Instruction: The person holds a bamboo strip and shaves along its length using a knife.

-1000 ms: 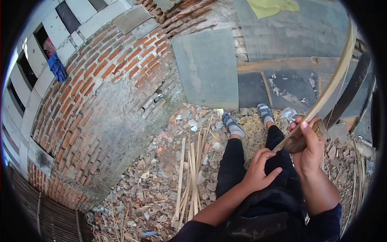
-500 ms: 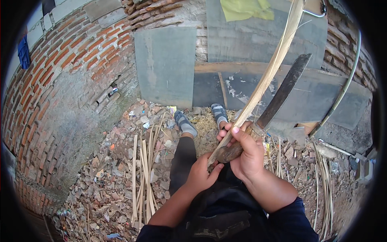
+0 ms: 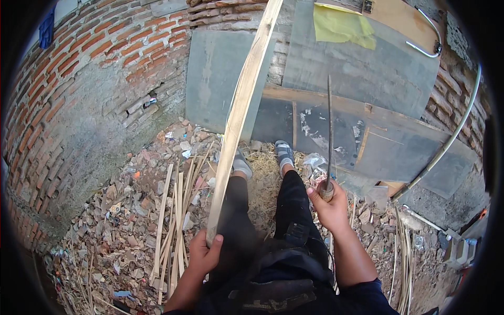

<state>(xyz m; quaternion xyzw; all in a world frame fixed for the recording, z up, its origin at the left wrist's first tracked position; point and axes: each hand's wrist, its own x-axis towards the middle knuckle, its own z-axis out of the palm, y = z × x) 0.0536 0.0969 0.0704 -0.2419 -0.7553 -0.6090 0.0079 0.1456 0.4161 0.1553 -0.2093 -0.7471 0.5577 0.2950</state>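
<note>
The lower end of a long pale bamboo strip (image 3: 239, 123) was gripped by the left hand (image 3: 203, 254), the strip rising steeply away over the left knee toward the brick wall (image 3: 89, 100). A long-bladed knife (image 3: 329, 136) was held upright in the closed right hand (image 3: 329, 206), well apart from the strip. For a clean cut, the strip would probably need to be steadied and the blade kept away from the legs. Cut bamboo slats (image 3: 176, 220) lay on the rubble-strewn ground (image 3: 105, 231) to the left; grey boards (image 3: 367, 79) leaned ahead, just beyond the feet.
</note>
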